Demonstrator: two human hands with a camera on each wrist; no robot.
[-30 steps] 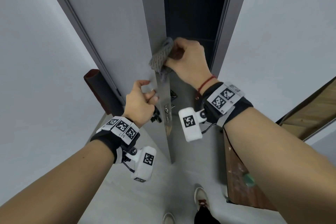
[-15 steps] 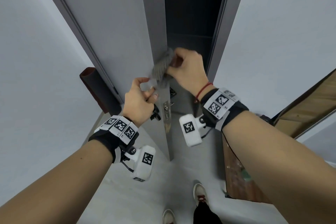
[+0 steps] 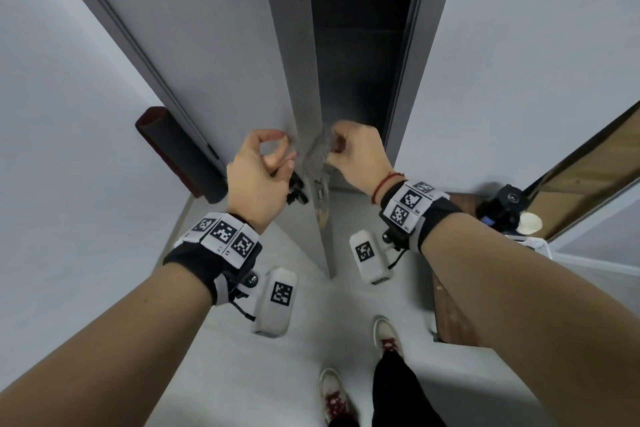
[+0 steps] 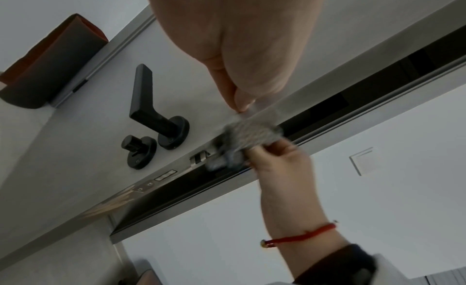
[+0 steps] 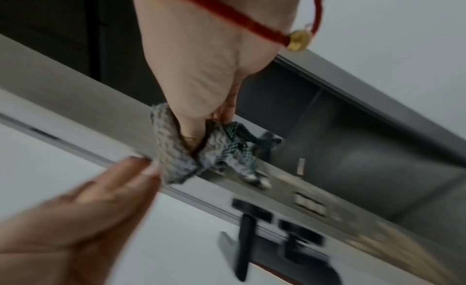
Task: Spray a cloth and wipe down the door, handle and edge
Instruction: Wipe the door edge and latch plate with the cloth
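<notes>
Cloth (image 3: pixel 317 158) lower on door edge (image 3: pixel 304 121) — right hand (image 3: pixel 358 152) gripping

the narrow grey edge of the open door (image 3: pixel 304 87) runs bare above the right hand (image 3: pixel 356 152), which holds a bunched grey woven cloth (image 3: pixel 317 159) against it. just below the cloth sit the metal latch plate (image 4: pixel 166 174) and, on the door face, the black lever handle (image 4: pixel 143 98) and black thumb-turn knob (image 4: pixel 137 147). the left hand (image 3: pixel 258 177) crowds the face side. the dark gap (image 3: pixel 360 45) between edge and grey frame (image 3: pixel 412 62) stays open.
</notes>
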